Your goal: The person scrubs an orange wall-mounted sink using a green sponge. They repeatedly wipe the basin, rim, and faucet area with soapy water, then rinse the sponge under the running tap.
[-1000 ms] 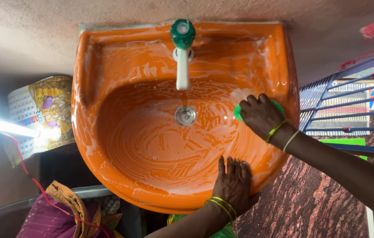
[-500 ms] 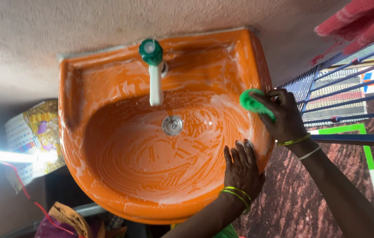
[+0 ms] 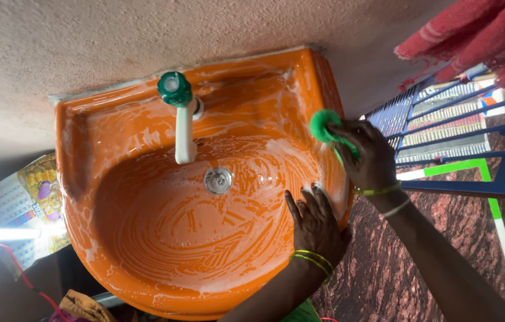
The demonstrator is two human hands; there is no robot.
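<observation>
I find the right hand (image 3: 364,156) closed around a green scrubber (image 3: 322,126), fingers clamped on it and pressing it against the right rim of the orange sink (image 3: 145,238). The left hand (image 3: 317,225) lies flat, fingers spread and holding nothing, on the inner slope of the sink just below the rim on the same side, close beneath the right hand. Both wrists carry thin bangles.

The sink is fixed to a rough plaster wall (image 3: 85,42). White soap streaks cover the bowl, the back ledge and the rim. A white tap with a green knob (image 3: 175,89) stands over the bowl; I see no water running from it. The metal drain (image 3: 218,180) lies just below the spout.

My judgement: the step in hand is scrubbing, now at the right edge, with the bowl already lathered. The next move calls for firm pressure along the rim with the left hand steady as a brace, since the soapy surface looks slippery.

Beside the sink to the right stands a blue railing (image 3: 461,137); red cloth (image 3: 473,36) hangs above it.
</observation>
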